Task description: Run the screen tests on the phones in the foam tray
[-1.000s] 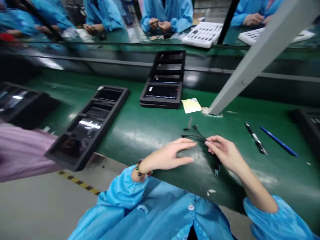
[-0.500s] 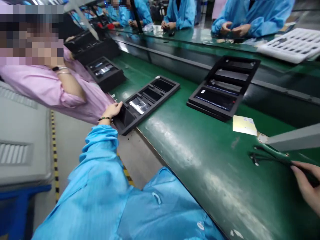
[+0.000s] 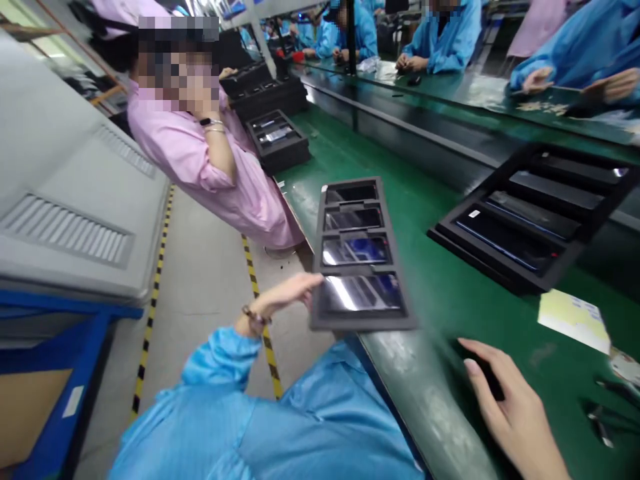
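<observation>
- The tray (image 3: pixel 358 313) lies on the green belt (image 3: pixel 440 313), ahead and left of me. Its long axis runs away from me.
- My left hand (image 3: pixel 287 293) is nearer, fingers stretched along the tray's near left side. I cannot tell whether it grips.
- My right hand (image 3: pixel 510 407) rests open on the belt, holding nothing.
- All four tray pockets seem to hold phones.

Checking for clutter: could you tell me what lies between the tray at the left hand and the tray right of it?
Head view: only bare green belt between the near tray and the other tray.
</observation>
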Demonstrator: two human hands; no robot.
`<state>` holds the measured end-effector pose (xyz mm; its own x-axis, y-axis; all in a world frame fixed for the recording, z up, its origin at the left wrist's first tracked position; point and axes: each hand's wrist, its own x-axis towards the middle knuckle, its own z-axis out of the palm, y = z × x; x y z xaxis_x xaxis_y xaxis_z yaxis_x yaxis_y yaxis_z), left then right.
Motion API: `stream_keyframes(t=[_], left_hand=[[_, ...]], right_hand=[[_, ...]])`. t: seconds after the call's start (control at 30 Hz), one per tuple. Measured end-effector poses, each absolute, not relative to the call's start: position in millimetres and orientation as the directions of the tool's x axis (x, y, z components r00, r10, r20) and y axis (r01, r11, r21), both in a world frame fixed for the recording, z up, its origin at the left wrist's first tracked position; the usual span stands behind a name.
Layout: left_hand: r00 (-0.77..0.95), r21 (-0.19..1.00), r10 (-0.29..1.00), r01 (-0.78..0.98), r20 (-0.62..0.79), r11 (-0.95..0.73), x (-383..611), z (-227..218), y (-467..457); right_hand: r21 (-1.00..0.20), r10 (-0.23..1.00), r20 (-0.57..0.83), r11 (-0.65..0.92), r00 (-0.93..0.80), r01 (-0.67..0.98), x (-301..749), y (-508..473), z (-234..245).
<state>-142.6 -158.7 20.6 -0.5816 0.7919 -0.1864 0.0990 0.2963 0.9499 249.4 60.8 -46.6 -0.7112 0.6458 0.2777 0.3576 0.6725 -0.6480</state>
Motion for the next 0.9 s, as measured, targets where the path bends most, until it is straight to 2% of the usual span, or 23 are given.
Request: stream_keyframes(t=[0.07, 0.17, 0.23, 0.27, 0.37, 0.43, 0.5, 0.63, 0.73, 0.8, 0.9], left_hand=[[-0.353, 0.932, 0.901, 0.165, -0.250, 0.324, -107.9, 14.4, -166.6], [-0.204, 0.916, 0.948, 0.271, -0.245, 0.295, -85.4, 24.5, -171.7], [-0.289, 0.897, 0.937, 0.335, -0.195, 0.289, -104.2, 36.6, -169.2], [-0.388, 0.882, 0.909, 0.363, -0.151, 0.301, -122.3, 40.8, -165.4], [-0.662, 0.804, 0.750, 0.449, 0.005, 0.390, -186.3, 39.5, -143.2], [-0.734, 0.738, 0.675, 0.498, 0.078, 0.456, -215.6, 29.7, -124.7], [-0.729, 0.678, 0.674, 0.556, 0.120, 0.480, -223.8, 17.7, -108.9], [-0.617, 0.589, 0.775, 0.681, 0.140, 0.436, -190.5, -2.8, -90.1], [-0.448, 0.439, 0.876, 0.834, 0.181, 0.335, -146.1, -9.6, -77.7], [-0.330, 0.358, 0.925, 0.900, 0.187, 0.249, -115.2, -9.8, -66.5], [-0.208, 0.320, 0.968, 0.935, 0.143, 0.154, -77.3, -7.1, -48.2]], right_hand=[[-0.669, 0.724, 0.223, 0.601, -0.653, 0.438, 238.1, 69.4, -51.3], [-0.672, 0.833, 0.174, 0.490, -0.524, 0.555, 235.5, 84.5, -59.1], [-0.658, 0.849, 0.182, 0.480, -0.496, 0.580, 235.6, 90.3, -61.1], [-0.649, 0.843, 0.201, 0.496, -0.499, 0.577, 234.9, 91.2, -61.1], [-0.631, 0.817, 0.255, 0.546, -0.517, 0.551, 231.8, 85.3, -59.5], [-0.639, 0.824, 0.250, 0.535, -0.509, 0.552, 234.2, 74.2, -58.7], [-0.638, 0.846, 0.223, 0.502, -0.484, 0.583, 245.9, 58.0, -57.8], [-0.544, 0.876, 0.234, 0.477, -0.421, 0.690, 299.1, 17.3, -48.9], [-0.424, 0.893, 0.277, 0.445, -0.355, 0.789, 341.9, -13.7, -32.1], [-0.368, 0.922, 0.281, 0.360, -0.266, 0.857, 357.4, -31.9, -20.8], [-0.354, 0.960, 0.255, 0.208, -0.120, 0.912, 357.4, -52.4, -12.2]])
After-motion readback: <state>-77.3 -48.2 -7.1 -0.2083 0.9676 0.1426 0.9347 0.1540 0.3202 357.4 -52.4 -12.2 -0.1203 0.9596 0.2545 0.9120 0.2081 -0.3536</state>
